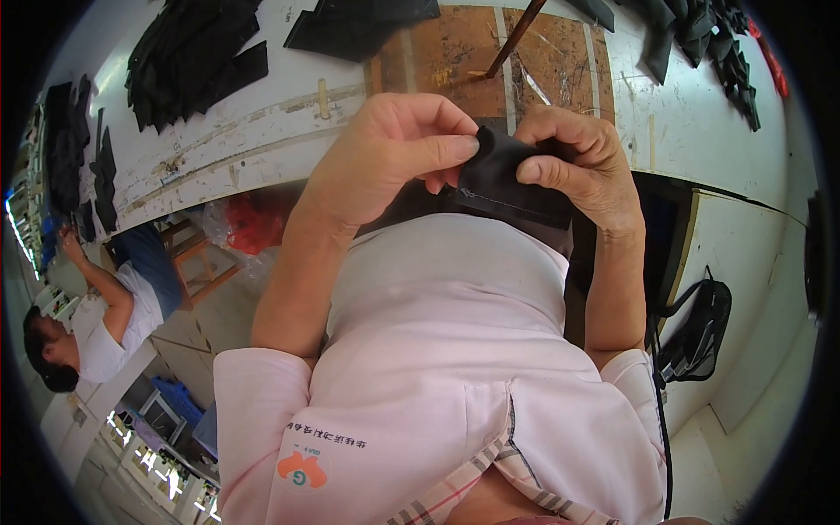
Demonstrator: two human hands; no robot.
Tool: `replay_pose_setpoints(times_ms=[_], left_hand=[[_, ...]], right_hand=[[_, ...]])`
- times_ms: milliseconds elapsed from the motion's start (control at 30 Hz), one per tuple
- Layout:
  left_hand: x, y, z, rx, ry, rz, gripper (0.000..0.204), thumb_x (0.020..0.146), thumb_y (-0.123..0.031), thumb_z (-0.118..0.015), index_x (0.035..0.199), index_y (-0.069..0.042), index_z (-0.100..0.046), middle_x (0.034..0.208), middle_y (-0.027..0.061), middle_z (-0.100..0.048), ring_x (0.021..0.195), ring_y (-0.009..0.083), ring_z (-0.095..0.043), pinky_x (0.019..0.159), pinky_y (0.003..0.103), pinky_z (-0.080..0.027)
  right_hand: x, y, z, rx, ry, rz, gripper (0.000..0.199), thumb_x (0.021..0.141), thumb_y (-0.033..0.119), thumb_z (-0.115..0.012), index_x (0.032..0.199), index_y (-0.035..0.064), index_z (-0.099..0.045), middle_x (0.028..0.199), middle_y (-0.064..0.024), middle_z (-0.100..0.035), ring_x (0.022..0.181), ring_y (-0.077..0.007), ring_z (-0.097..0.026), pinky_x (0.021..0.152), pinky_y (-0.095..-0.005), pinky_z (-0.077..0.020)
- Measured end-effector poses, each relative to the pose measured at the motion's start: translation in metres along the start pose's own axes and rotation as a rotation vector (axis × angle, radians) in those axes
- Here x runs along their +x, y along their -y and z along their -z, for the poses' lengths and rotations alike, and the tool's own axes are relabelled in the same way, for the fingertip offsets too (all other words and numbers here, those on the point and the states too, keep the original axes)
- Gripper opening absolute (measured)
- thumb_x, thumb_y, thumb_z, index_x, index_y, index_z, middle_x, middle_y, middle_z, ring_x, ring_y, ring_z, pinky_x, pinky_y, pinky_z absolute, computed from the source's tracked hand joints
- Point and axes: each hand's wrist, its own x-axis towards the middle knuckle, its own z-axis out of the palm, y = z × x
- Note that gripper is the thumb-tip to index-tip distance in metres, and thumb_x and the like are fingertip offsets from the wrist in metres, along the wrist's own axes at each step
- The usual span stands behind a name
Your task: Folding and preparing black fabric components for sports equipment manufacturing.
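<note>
Between both hands, close to my body at the table's front edge, is a dark piece of fabric (503, 175) with a pale line of stitching along its lower part. My left hand (398, 144) pinches its upper left corner between thumb and index finger. On the other side, my right hand (582, 162) grips the right part, thumb on top and the fingers partly curled behind it. Its upper edge bends over near the left fingertips. The lower right end of the fabric runs below my right hand.
Black fabric pieces (188, 66) lie heaped on the white table (254, 140) at far left, with more black pieces (691, 35) at far right. A brown rod (516, 39) stands on the worn wooden board (446, 52). A black bag (704, 328) hangs at right. Another person (114, 306) works at left.
</note>
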Motion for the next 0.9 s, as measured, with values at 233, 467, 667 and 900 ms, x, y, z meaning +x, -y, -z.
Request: replay_pose_setpoints(times_ms=[233, 467, 667, 900], left_hand=[[0.003, 0.004, -0.001, -0.144, 0.051, 0.047, 0.013, 0.077, -0.011, -0.060, 0.082, 0.001, -0.058, 0.067, 0.0031, -0.056, 0.057, 0.0084, -0.051, 0.054, 0.019, -0.041], [0.002, 0.004, 0.001, -0.167, 0.091, 0.061, 0.015, 0.078, -0.013, -0.059, 0.083, 0.001, -0.058, 0.068, 0.0036, -0.056, 0.059, 0.0092, -0.051, 0.057, 0.020, -0.041], [-0.002, -0.003, -0.004, 0.030, 0.049, -0.028, 0.010, 0.078, -0.008, -0.059, 0.083, 0.000, -0.058, 0.069, 0.0019, -0.057, 0.060, 0.0061, -0.053, 0.053, 0.018, -0.042], [-0.003, 0.000, -0.011, 0.400, -0.164, -0.144, 0.007, 0.074, -0.003, -0.061, 0.078, 0.002, -0.058, 0.066, 0.0020, -0.057, 0.059, 0.0052, -0.051, 0.053, 0.018, -0.041]], right_hand=[[0.001, -0.004, 0.000, 0.086, -0.024, -0.019, 0.014, 0.066, 0.012, -0.070, 0.072, 0.0024, -0.063, 0.065, 0.0000, -0.056, 0.060, -0.0073, -0.050, 0.056, -0.0196, -0.0404], [0.001, -0.004, 0.001, 0.120, 0.038, -0.020, 0.013, 0.071, 0.014, -0.066, 0.074, 0.0018, -0.063, 0.066, -0.0013, -0.056, 0.062, -0.0078, -0.050, 0.058, -0.0201, -0.0411], [0.004, -0.004, 0.001, 0.166, 0.089, -0.051, 0.010, 0.075, 0.010, -0.063, 0.073, 0.0007, -0.060, 0.066, -0.0001, -0.053, 0.062, -0.0074, -0.048, 0.058, -0.0201, -0.0401], [0.018, 0.003, -0.004, -0.386, 0.026, 0.181, 0.011, 0.074, 0.011, -0.062, 0.075, 0.0009, -0.059, 0.067, -0.0032, -0.052, 0.066, -0.0141, -0.050, 0.059, -0.0251, -0.0405]])
